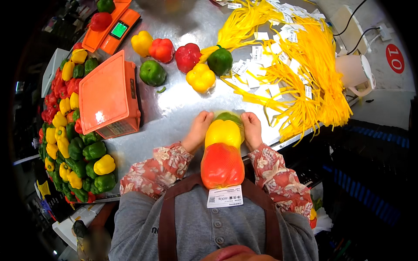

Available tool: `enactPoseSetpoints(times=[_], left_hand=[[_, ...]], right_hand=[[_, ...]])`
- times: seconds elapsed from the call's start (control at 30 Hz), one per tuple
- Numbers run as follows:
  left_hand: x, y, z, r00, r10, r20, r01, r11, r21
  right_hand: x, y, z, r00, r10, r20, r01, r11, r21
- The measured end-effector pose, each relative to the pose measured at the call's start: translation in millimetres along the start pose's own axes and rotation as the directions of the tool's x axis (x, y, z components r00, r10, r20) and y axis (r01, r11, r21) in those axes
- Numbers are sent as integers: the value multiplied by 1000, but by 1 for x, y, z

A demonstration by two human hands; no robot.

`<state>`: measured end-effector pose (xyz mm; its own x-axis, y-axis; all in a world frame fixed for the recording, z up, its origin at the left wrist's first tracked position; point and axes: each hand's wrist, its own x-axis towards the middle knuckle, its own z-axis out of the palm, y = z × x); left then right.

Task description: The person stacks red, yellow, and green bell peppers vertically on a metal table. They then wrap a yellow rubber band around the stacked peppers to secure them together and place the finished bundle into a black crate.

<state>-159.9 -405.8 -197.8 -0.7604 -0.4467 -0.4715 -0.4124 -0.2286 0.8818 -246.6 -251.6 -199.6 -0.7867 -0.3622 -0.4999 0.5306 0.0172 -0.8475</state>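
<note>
Both hands grip the far end of a yellow mesh net sleeve stretched over three bell peppers. My left hand point(199, 128) pinches its left edge, and my right hand point(252, 129) pinches the right edge. Inside the net, a green bell pepper point(227, 116) lies at the far end, partly covered by mesh. A yellow bell pepper point(223, 133) is in the middle, and a red bell pepper point(222, 164) hangs nearest my chest. A white printed label point(225, 196) is attached to the net's near end, against my grey shirt.
Loose peppers, including a green one point(152, 73) and a yellow one point(200, 78), lie on the metal table point(163, 125). Left are an orange scale point(103, 94), another scale point(112, 37) and a pepper pile point(76, 148). Labelled yellow net sleeves point(313, 68) and a pitcher point(354, 73) are right.
</note>
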Motion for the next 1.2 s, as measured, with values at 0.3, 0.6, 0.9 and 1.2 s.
enactPoseSetpoints(times=[0.3,0.6,0.9,1.2], left_hand=[[0,-21,1,997,71,-2,-67,946,316],[22,14,9,978,198,-63,-201,979,-38],[-5,132,-13,870,448,206,-362,864,-351],[-65,201,-48,529,669,523,-778,628,-16]], right_hand=[[1,-6,9,952,-306,11,239,720,-651],[35,-38,27,962,-271,25,270,943,-194],[2,-138,47,837,-439,327,448,892,52],[-88,-209,55,158,-528,834,987,78,-137]])
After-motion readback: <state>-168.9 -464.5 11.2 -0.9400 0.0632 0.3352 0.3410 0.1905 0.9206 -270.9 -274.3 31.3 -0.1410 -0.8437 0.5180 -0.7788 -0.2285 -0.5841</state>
